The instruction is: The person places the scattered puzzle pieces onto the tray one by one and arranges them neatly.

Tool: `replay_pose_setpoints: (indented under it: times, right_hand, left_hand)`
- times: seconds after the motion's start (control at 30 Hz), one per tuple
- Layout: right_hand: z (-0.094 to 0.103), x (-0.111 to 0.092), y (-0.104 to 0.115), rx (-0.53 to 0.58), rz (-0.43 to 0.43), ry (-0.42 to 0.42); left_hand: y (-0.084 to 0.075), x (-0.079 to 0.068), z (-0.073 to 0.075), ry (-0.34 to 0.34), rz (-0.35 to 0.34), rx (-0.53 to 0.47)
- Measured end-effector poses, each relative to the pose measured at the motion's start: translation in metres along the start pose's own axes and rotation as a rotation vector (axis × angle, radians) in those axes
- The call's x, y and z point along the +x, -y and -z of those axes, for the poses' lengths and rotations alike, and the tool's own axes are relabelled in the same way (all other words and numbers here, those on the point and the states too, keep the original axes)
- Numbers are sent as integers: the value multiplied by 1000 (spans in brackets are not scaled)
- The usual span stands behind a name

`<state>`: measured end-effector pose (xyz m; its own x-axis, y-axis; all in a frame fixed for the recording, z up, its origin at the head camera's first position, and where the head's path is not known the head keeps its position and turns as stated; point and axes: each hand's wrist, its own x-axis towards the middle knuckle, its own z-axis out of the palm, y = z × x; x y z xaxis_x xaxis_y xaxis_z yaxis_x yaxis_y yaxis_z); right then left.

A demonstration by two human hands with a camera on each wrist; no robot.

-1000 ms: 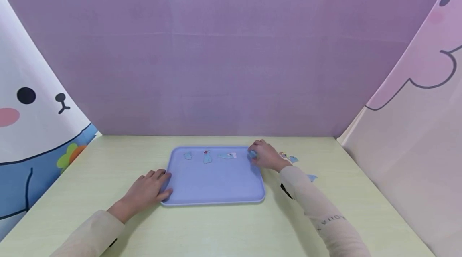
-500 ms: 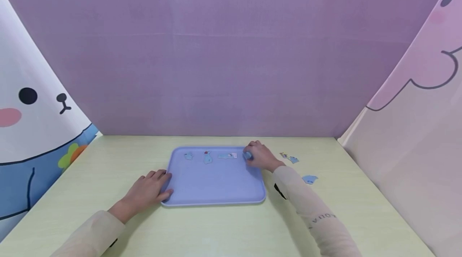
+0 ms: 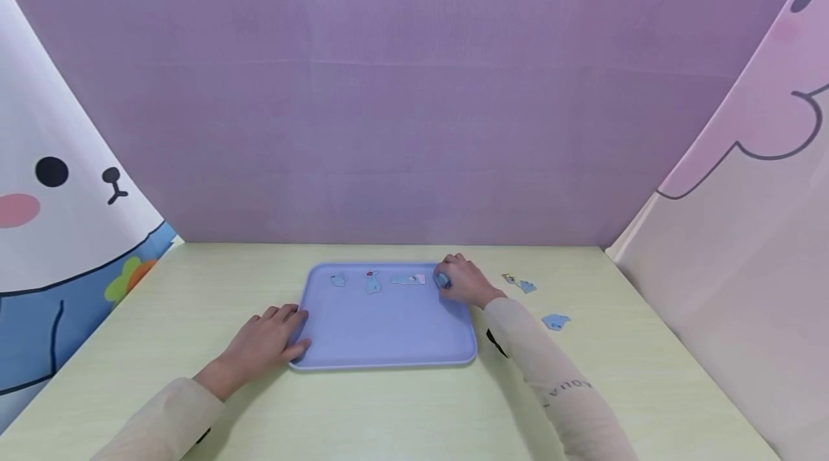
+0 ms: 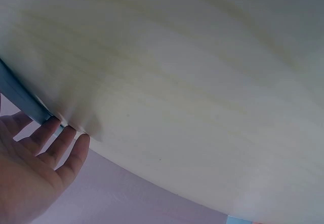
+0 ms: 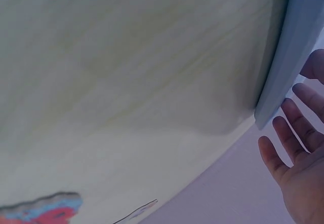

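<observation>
"Behind the left hand (image 3: 259, 346)?"
"Left sleeve (image 3: 162, 421), one, pale beige, wrist-length. Black sliver (image 3: 204, 436), one, at its lower edge."
"Behind the right hand (image 3: 468, 281)?"
"Right sleeve (image 3: 544, 360), one, matching beige. Black piece (image 3: 496, 343), one, near the cuff. Dark lettering (image 3: 570, 388), one line, farther back from the grip, too small to read."

Before me on the counter (image 3: 376, 411) lies a tray (image 3: 388, 331); three pieces (image 3: 373, 283) sit along its far side, more pieces (image 3: 555, 321) to its right.
</observation>
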<state>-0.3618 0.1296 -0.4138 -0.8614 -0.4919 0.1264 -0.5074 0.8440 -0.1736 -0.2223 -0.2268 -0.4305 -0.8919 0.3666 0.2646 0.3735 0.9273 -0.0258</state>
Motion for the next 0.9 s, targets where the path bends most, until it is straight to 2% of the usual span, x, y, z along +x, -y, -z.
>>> replay_pose_setpoints:
  times: [0.27,0.9]
  right_hand:
    - [0,0,3,3,-28,15]
    - [-3,2,0,-2,-17,5]
  left_hand:
    - [0,0,-1,1,1,2]
    - [0,-1,0,-5,-9,7]
